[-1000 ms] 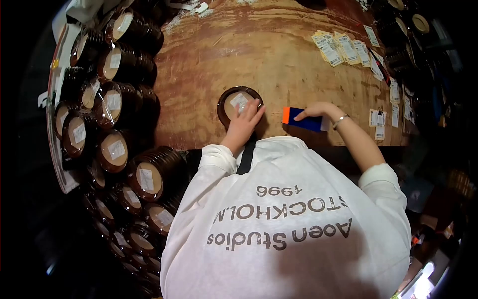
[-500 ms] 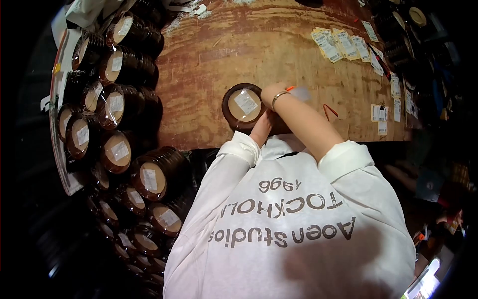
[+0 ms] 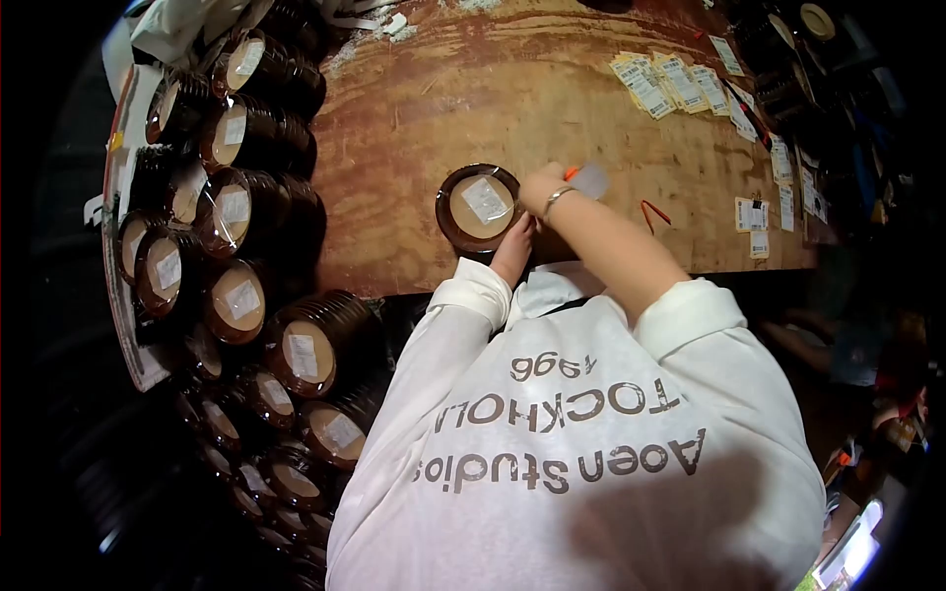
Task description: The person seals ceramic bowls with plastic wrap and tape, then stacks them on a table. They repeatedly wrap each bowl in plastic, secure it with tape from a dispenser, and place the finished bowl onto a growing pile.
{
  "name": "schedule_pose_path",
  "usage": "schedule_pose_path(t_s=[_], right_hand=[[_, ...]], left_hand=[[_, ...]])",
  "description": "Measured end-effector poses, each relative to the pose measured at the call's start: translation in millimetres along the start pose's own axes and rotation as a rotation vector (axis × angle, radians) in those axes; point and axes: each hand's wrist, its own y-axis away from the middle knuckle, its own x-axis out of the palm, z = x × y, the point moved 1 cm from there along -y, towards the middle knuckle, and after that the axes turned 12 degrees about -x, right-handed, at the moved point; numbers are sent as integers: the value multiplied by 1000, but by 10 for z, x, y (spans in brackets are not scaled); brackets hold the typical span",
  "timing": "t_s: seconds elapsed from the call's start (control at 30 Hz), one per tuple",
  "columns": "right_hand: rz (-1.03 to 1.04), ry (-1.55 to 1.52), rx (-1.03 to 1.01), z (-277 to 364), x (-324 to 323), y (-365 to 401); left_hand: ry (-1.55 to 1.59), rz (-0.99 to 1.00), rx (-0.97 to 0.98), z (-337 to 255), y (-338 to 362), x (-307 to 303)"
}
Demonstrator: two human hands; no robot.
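A round stack of brown dishes (image 3: 477, 244) lies on the wooden table, wrapped in clear film with its beige underside up. A white label (image 3: 485, 201) is on that underside. My left hand (image 3: 514, 246) holds the near right side of the stack, its fingers partly hidden. Close by, at the stack's right rim, my right hand (image 3: 542, 189) has its fingers curled closed. An orange bit and a pale translucent piece (image 3: 590, 180) stick out beyond it; I cannot tell what this hand holds.
Many wrapped brown dish stacks (image 3: 236, 207) crowd the left side. Printed label sheets (image 3: 680, 84) lie at the back right of the table (image 3: 414, 108). A thin red strip (image 3: 650, 213) is right of my hands. More stacks (image 3: 778, 59) stand far right.
My right hand stays at the stack's right rim, shifted very slightly. The left hand shows a little more at the near right side. The stack remains in place.
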Motion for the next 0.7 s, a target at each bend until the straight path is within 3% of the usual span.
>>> schedule_pose_path(t_s=[0.07,0.13,0.17,0.2,0.27,0.33,0.4,0.43,0.57,0.7], right_hand=[[-57,-56,-14,-250,115,183],[-167,-402,14,-520,126,520],[-165,-722,57,-680,249,599],[-283,-755,-1,-839,416,619],[-530,-1174,-66,-1054,858,787],[-571,-1353,22,-1018,1002,1222],[-654,-1703,-26,-888,1168,1537],[-781,-1835,-21,-785,1233,1640],[-841,-2087,44,-690,1788,1668],[-911,-2150,120,-576,1871,1726]], left_hand=[[-5,7,6,-2,-53,-4],[42,23,-9,18,-140,-10],[63,41,-14,38,-188,-21],[82,53,-14,45,-224,-13],[116,87,-15,111,-326,-45],[163,126,-15,159,-414,-57],[197,151,-11,210,-477,-57],[215,170,-10,250,-515,-78],[285,235,-8,358,-659,-82],[394,304,-21,492,-741,-108]])
